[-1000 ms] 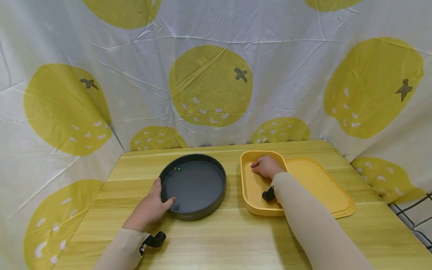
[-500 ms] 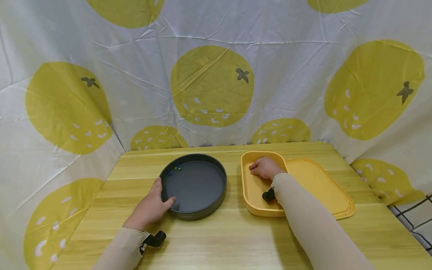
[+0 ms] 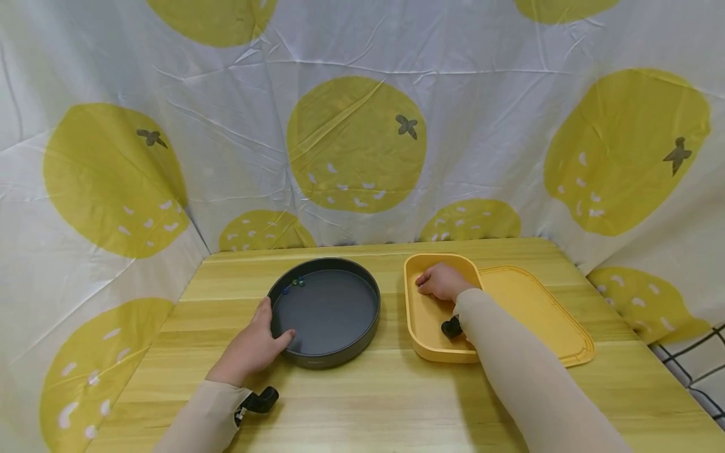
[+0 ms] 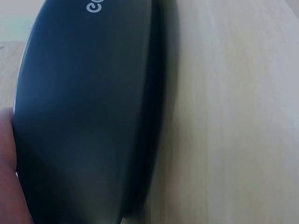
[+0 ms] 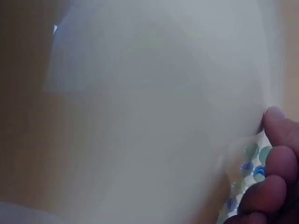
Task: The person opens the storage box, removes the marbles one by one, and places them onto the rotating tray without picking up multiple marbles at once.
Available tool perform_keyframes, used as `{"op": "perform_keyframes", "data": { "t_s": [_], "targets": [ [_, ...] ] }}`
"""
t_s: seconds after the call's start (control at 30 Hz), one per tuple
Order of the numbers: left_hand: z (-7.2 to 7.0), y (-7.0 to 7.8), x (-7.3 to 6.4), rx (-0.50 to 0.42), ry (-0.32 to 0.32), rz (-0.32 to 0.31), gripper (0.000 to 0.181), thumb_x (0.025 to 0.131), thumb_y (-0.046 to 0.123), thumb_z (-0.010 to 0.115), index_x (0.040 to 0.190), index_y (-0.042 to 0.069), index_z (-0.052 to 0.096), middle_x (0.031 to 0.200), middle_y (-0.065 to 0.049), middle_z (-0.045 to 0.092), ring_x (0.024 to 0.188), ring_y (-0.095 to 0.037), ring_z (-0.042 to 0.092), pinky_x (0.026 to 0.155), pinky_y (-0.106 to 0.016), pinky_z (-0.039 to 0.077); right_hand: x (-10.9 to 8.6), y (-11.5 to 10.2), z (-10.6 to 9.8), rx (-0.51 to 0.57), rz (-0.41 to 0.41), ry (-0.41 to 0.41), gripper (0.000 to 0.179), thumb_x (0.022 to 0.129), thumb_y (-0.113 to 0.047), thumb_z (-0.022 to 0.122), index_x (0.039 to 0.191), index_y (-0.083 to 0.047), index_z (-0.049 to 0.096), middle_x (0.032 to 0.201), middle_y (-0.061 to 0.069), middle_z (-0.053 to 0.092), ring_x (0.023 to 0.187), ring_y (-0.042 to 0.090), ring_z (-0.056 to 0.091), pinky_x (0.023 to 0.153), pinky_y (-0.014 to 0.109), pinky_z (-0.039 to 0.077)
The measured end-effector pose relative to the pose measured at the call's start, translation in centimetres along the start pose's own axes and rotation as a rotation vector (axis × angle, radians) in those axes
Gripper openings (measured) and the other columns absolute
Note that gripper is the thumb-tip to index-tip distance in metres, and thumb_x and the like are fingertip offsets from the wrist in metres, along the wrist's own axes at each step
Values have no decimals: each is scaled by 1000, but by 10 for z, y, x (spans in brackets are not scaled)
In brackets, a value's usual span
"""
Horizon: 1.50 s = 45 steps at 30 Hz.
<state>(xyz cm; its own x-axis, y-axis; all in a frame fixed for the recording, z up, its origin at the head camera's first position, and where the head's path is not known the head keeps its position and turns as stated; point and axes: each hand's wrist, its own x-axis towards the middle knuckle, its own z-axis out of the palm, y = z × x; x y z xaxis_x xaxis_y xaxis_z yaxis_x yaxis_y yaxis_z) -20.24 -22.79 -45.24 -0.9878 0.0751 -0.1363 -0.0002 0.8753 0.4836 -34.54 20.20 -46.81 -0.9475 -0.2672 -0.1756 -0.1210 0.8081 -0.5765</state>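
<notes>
The dark grey round cake pan [image 3: 334, 314] sits on the left of the table, with several small blue and green glass marbles [image 3: 295, 282] along its far left inner edge. My left hand [image 3: 255, 346] grips its left side, fingers along the outer wall and thumb over the rim. The pan's outer wall [image 4: 88, 102] fills much of the left wrist view. My right hand [image 3: 444, 281] reaches down into the yellow rectangular box [image 3: 421, 314], its curled fingers pinching at the floor. In the right wrist view, several glass marbles [image 5: 252, 151] show at those fingers, partly hidden by them.
A yellow lid [image 3: 527, 314] lies flat against the box's right side. The wooden table [image 3: 362, 402] ends at a white curtain [image 3: 487, 138] printed with yellow fruit. A black wrist camera [image 3: 451, 327] on the right wrist hangs inside the box.
My right hand has shifted slightly to the left inside the box, fingertips still low. The left hand and the pan have stayed in place.
</notes>
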Motion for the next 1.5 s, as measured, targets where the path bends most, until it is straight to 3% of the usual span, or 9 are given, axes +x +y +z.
{"op": "perform_keyframes", "data": {
  "t_s": [0.13,0.2,0.5,0.67,0.73,0.87,1.03,1.3,1.5],
  "targets": [
    [0,1,-2,0,-2,-3,106,102,50,62,166,-7,1,175,-27,3,160,-47,17,126,-63,27,-2,-7,-7,-20,-14,20,30,101,-21,68,125,-8,78,128,13,75,100,20,68,89,35,54],
    [0,2,-2,-2,-1,-5,106,102,50,62,166,-7,1,175,-27,4,160,-47,18,126,-63,27,-5,-12,-13,-9,-17,30,30,103,-22,65,129,-8,76,131,14,74,104,23,67,91,37,54],
    [-1,0,-1,1,4,-3,106,102,50,62,166,-7,0,175,-27,3,160,-47,18,126,-63,27,-12,-53,-33,127,-14,46,36,107,-28,62,139,-13,70,116,17,75,83,28,67,61,30,48],
    [-1,1,-1,-1,1,-6,105,102,49,62,166,-7,0,175,-27,3,160,-47,18,126,-63,27,-12,-92,-31,108,-85,19,35,106,-29,65,138,-16,71,121,14,74,88,29,70,60,30,49],
    [0,1,-1,-1,1,-6,106,102,50,62,166,-7,0,175,-27,3,160,-47,18,126,-63,28,-11,-107,-28,98,-120,12,35,105,-29,65,137,-16,72,123,13,75,99,31,72,62,29,50],
    [0,0,-1,-3,3,-3,106,102,50,63,166,-6,0,175,-27,3,160,-47,19,126,-63,28,-9,-135,-17,84,-175,7,34,104,-28,67,135,-16,74,99,10,79,87,24,72,55,26,46],
    [0,0,0,-5,6,-1,107,101,50,63,166,-7,0,175,-27,3,160,-47,19,126,-64,28,-8,-163,-2,80,-217,-14,32,103,-26,69,133,-18,75,71,4,71,66,18,61,51,24,40],
    [0,1,1,-5,-3,-26,107,101,51,63,167,-5,-1,176,-26,2,160,-47,18,126,-64,27,-8,-187,14,98,-236,-50,34,101,-26,72,135,-20,75,61,-4,60,57,12,51,56,24,42],
    [0,0,1,1,3,-16,106,101,50,63,166,-7,0,175,-27,3,160,-47,17,127,-63,26,-9,-182,11,138,-215,-43,36,103,-29,70,137,-23,73,59,-4,54,54,13,48,52,24,39]
  ]
}}
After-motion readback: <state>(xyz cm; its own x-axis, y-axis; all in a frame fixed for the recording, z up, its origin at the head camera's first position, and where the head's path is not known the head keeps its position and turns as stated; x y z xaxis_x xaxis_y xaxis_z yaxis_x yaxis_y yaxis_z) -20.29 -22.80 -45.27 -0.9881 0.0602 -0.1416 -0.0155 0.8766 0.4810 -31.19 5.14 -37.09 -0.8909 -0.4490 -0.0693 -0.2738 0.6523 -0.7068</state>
